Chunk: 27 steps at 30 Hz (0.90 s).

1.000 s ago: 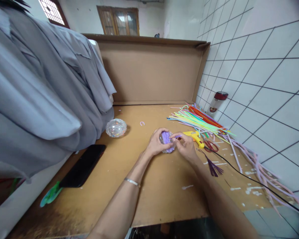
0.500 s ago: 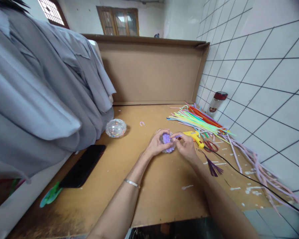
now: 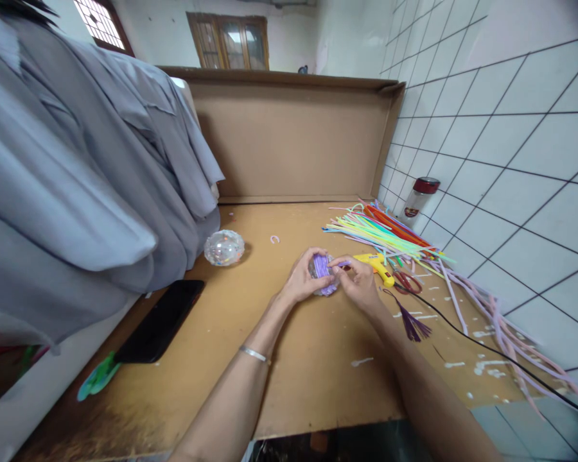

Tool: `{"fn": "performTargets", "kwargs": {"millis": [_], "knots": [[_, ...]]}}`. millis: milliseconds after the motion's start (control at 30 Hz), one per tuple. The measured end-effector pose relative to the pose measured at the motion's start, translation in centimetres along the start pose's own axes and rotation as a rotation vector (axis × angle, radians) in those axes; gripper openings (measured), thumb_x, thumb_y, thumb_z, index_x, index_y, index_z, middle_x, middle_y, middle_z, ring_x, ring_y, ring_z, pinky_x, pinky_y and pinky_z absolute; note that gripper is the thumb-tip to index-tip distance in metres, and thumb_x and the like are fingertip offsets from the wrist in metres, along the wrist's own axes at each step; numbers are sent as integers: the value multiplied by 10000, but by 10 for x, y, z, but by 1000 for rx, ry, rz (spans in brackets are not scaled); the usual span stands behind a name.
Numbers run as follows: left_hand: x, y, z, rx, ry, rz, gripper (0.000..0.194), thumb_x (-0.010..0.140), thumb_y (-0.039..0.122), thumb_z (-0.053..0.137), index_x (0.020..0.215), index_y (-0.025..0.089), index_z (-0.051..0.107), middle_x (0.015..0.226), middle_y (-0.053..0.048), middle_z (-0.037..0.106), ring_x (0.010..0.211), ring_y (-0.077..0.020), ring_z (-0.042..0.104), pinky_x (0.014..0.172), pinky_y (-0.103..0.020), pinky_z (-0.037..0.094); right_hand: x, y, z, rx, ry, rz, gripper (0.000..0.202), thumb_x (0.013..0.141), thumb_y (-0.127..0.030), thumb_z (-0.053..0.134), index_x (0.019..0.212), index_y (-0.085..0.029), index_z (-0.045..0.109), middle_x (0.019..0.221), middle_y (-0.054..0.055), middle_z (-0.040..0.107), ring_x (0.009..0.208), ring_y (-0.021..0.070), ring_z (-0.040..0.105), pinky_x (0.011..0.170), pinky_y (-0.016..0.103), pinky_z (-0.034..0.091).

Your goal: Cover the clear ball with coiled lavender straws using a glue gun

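Observation:
My left hand (image 3: 302,274), a silver bangle on its wrist, is closed around a small round clear container wrapped with purple pipe cleaner (image 3: 324,271). My right hand (image 3: 359,281) presses against the right side of this wrapped piece, thumb and forefinger pinching a purple pipe cleaner end (image 3: 345,264). The fingers hide part of the wrapping. Just beyond the right hand lies a yellow glue gun (image 3: 379,267), and red-handled scissors (image 3: 407,282) rest beside it. A dark purple tassel (image 3: 413,324) is to the right of my right forearm.
A clear faceted bowl (image 3: 224,248) and a small pink curl (image 3: 275,239) sit farther back. Colourful pipe cleaners (image 3: 390,232) are heaped by the tiled wall, near a red-lidded jar (image 3: 419,199). A black phone (image 3: 161,321) lies left. A black cord (image 3: 491,346) crosses the right side.

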<state>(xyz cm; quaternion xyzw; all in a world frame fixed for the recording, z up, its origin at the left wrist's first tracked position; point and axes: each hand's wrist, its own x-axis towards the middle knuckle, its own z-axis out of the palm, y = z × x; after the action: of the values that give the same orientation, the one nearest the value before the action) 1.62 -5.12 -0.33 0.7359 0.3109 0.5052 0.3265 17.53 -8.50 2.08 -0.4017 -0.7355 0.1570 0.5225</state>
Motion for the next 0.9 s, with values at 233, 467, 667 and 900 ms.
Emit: {"fn": "performTargets", "kwargs": {"millis": [233, 467, 667, 900], "knots": [[-1, -1, 0, -4, 1, -19, 474, 662, 332, 738, 1062, 202, 519, 1140, -84, 598, 1087, -223, 575, 971, -364, 433, 0, 0, 0, -3, 1, 3, 145, 788, -180, 499, 819, -215, 637, 794, 28, 683, 765, 173, 627, 725, 295, 472], [0, -4, 0, -3, -9, -3, 389, 671, 337, 735, 986, 198, 553, 1188, -109, 582, 1141, -244, 558, 992, -394, 417, 0, -1, 0, -3, 6, -1, 145, 791, -182, 497, 820, -211, 636, 801, 28, 686, 760, 170, 627, 722, 289, 475], [-1, -3, 1, -14, -4, -26, 437, 668, 370, 743, 1017, 203, 540, 1195, -102, 584, 1124, -229, 568, 980, -369, 428, 0, 1, 0, 6, 10, 1, 138, 786, -184, 503, 817, -215, 634, 789, 24, 682, 752, 171, 629, 722, 292, 480], [1, 1, 0, 35, -13, -5, 330, 678, 317, 734, 955, 207, 592, 1190, -99, 587, 1166, -250, 540, 1014, -412, 400, 0, -1, 0, 2, 13, -4, 141, 788, -171, 503, 815, -215, 635, 797, 22, 686, 755, 170, 630, 719, 288, 478]]}}
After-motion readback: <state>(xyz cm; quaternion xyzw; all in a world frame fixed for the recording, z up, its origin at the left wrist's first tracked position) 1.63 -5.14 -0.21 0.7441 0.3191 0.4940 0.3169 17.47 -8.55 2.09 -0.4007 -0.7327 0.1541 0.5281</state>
